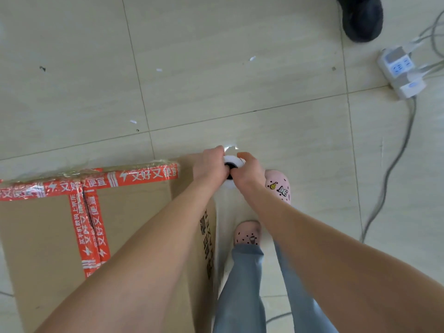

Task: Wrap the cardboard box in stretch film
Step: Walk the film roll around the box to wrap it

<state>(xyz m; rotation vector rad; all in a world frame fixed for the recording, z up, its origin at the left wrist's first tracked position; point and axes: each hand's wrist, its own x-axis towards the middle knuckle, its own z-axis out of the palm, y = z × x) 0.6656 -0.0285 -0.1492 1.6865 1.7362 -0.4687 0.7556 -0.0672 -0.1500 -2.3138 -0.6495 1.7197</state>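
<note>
Box [48,236] sat on floor [216,80] to my left. Left hand [211,164] and right hand [247,171] both gripped the roll [233,161] upright at its far right corner. Film [144,162] lapped the far top edge; top bare. Judged: partway, more turns left.

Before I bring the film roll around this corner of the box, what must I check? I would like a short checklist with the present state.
1. Left hand and right hand both grip the film roll: ok.
2. Roll sits at the corner of the cardboard box: ok.
3. Film flat on the box side: cannot tell.
4. Floor past the corner, only small paper scraps: ok.
5. Power strip apart from the feet, off to the right: ok.
6. Black shoe far from the box: ok.
</note>
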